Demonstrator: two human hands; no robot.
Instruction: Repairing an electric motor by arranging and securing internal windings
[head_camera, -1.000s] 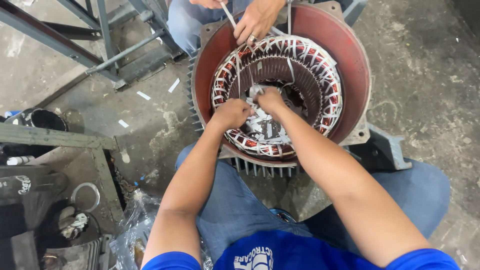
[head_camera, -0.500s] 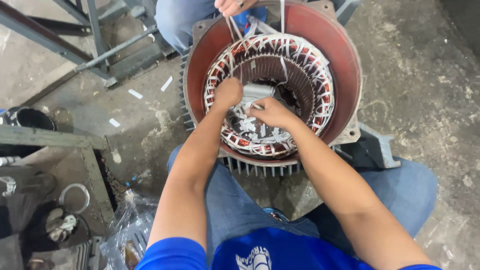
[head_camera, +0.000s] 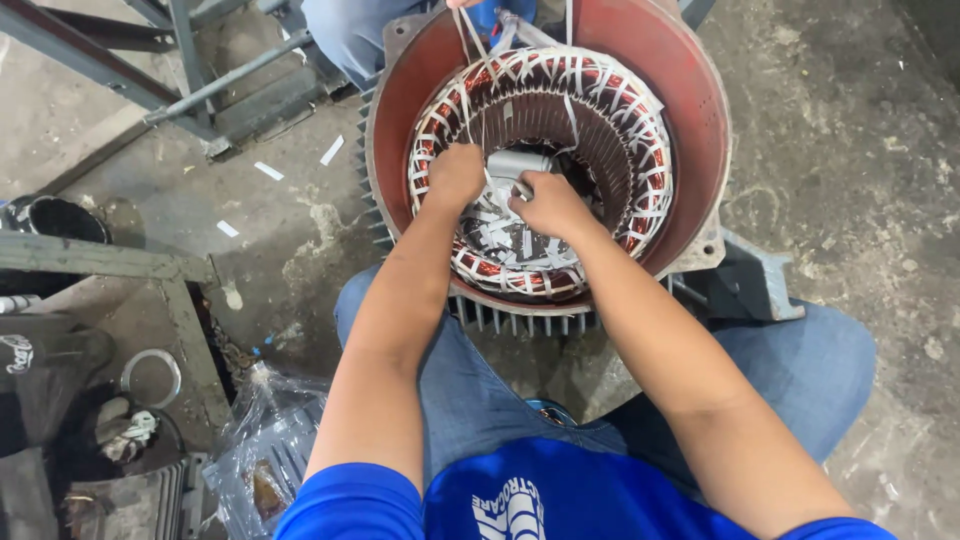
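A large red motor stator housing (head_camera: 700, 110) stands open-end up between my knees. Copper windings bound with white tape (head_camera: 640, 150) ring its bore. Inside the bore my left hand (head_camera: 455, 175) is closed in a fist by the left winding. My right hand (head_camera: 548, 203) is closed just right of it. Both pinch a pale grey strip of insulating material (head_camera: 512, 165) between them. White tape ends (head_camera: 470, 45) run up toward another person's hand at the top edge.
Another person in jeans (head_camera: 350, 30) sits across the housing. A grey steel frame (head_camera: 190, 70) stands at upper left. A green metal beam (head_camera: 100, 258), a black pot (head_camera: 55, 218), a metal ring (head_camera: 150, 378) and a clear plastic bag (head_camera: 265, 450) lie left.
My hands have shifted a little higher in the bore and closed on the grey strip. The view moved closer to the housing; the other person's hands slid out past the top edge.
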